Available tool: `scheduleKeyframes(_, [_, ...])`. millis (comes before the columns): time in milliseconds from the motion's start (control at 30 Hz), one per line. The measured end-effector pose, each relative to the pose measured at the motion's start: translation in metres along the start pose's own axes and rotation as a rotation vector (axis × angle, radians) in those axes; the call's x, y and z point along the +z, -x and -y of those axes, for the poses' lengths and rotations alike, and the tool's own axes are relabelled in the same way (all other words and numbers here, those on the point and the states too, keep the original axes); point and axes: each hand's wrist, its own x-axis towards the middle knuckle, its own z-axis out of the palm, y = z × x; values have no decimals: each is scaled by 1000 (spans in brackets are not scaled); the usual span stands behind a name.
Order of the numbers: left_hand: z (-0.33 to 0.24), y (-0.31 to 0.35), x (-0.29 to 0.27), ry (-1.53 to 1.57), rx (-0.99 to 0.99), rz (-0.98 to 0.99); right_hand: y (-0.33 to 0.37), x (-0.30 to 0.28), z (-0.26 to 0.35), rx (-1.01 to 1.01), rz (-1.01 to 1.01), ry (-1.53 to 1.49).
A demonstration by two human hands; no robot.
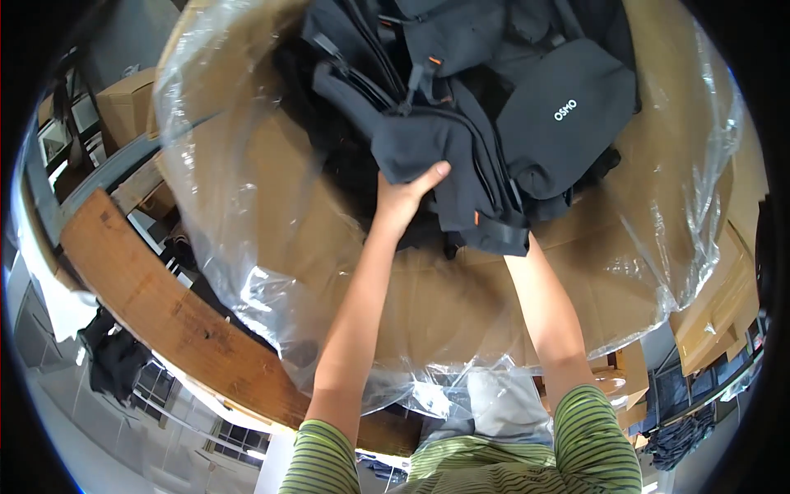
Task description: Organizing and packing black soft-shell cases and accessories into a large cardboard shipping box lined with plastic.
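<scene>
My left hand (409, 191) grips a black zippered bag (448, 152) by its near left side, thumb lying on top and the other fingers out of sight underneath. Small orange tabs mark the bag's zips and edge. Up from the lower right comes my right forearm (543, 305), and the right hand disappears under the near right corner of the same bag, its fingers hidden. Beside it on the right lies another dark bag (568, 115) with white lettering. More black bags (457, 37) are heaped beyond, and their outlines run together.
A large cardboard box (461, 321) lined with clear plastic film (255, 288) surrounds the bags. Along the left runs a curved-looking wooden board (164, 300). Smaller cartons (127, 107) stand at the upper left, and dark cloth items (683, 436) lie at the lower right.
</scene>
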Motion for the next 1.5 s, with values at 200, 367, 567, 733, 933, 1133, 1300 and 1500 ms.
scheduleKeyframes(200, [-11, 59, -2, 81, -66, 33, 54, 4, 36, -132, 44, 100])
scheduleKeyframes(367, [-32, 109, -12, 121, -36, -7, 111, 10, 49, -237, 77, 163])
scheduleKeyframes(567, [-71, 153, -14, 251, 40, 5, 144, 9, 74, -356, 95, 263])
scheduleKeyframes(733, [-99, 200, -21, 247, 106, -3, 183, -11, 90, -480, 131, 365])
scheduleKeyframes(933, [-121, 293, -40, 260, 267, -26, 238, -48, 84, -678, 183, 499])
scheduleKeyframes(1133, [-132, 398, -103, 434, 508, -204, 299, -14, 91, -869, 276, 696])
scheduleKeyframes(1300, [-120, 500, -188, 668, 771, -449, 335, 118, 101, -963, 517, 963])
scheduleKeyframes(1500, [-29, 618, -293, 771, 941, -883, 364, 264, 6, -1021, 940, 1327])
